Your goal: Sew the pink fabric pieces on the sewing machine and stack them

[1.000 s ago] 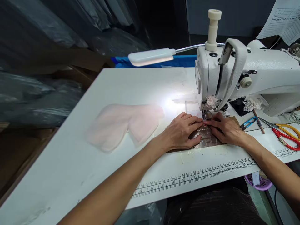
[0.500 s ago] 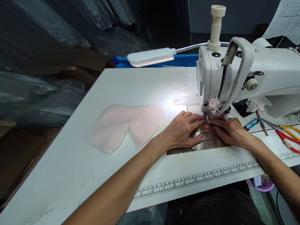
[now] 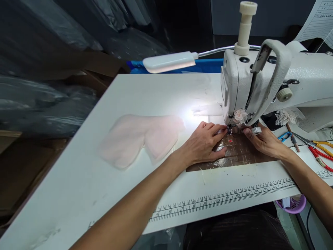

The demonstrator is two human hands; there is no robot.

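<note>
A white sewing machine (image 3: pixel 236 80) stands at the right, its presser foot (image 3: pixel 231 130) low over a brown taped plate (image 3: pixel 236 152) with a small red mark. My left hand (image 3: pixel 208 143) lies palm down on the plate's left part, thumb apart from the fingers, fingertips beside the foot. My right hand (image 3: pixel 262 140) is just right of the foot, thumb and fingers pressed together; whatever they hold is too small to make out. Sheer pale pink fabric pieces (image 3: pixel 140 135) lie flat on the white table (image 3: pixel 85 180), left of my left hand.
A white lamp (image 3: pixel 170 62) on a flexible neck reaches over the table's back edge. Right of the machine base are blue snips (image 3: pixel 284 136), red-handled (image 3: pixel 319 158) and yellow-handled scissors (image 3: pixel 324 146). A printed ruler (image 3: pixel 221 200) runs along the front edge; a purple basket (image 3: pixel 293 205) is below.
My right hand has moved right, away from the plate's middle, and its fingers have drawn together. My left hand stays beside the foot. The view has shifted slightly.
</note>
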